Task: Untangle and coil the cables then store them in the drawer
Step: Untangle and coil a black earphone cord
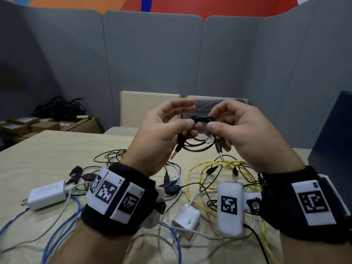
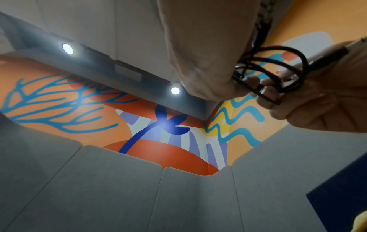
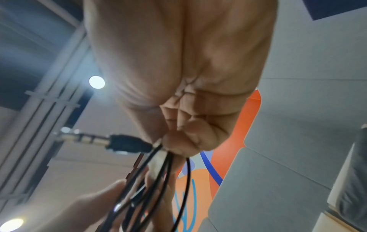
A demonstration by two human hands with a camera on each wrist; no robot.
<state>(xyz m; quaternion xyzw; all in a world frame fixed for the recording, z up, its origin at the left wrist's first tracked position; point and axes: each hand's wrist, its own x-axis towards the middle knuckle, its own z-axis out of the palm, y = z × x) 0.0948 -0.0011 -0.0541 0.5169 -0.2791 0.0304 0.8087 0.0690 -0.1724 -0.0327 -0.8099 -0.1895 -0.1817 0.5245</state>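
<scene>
Nearest the wearer: two black wrist bands with printed square markers, one on each forearm.

Table, pale wood, under both arms. On it, a loose tangle: blue cable at the near left, running toward the near edge; yellow cable looped at centre right; thin black and white leads crossing between them. White charger at the left, prongs pointing left. Second white charger near centre, just beside the yellow cable.

Above the tangle, clear of the table: black cable, wound into a small coil of several turns, coil hanging roughly upright with its long axis across the wearer, left to right. Both jack plugs hang off the coil, tips pointing down toward the table, one at each lower side.

Left hand: thumb and a lower finger pinch the coil's top left; the upper fingers are spread loose above it.

Right hand: thumb and fingers pinch the coil's top right, beside a small white tag on the bundle; in the right wrist view the strands run out from under the curled fingertips.

Farther: two cream chair backs past the table edge. Far left, cardboard boxes with a heap of black cords on top. Behind all, grey partition panels and a painted orange wall.
</scene>
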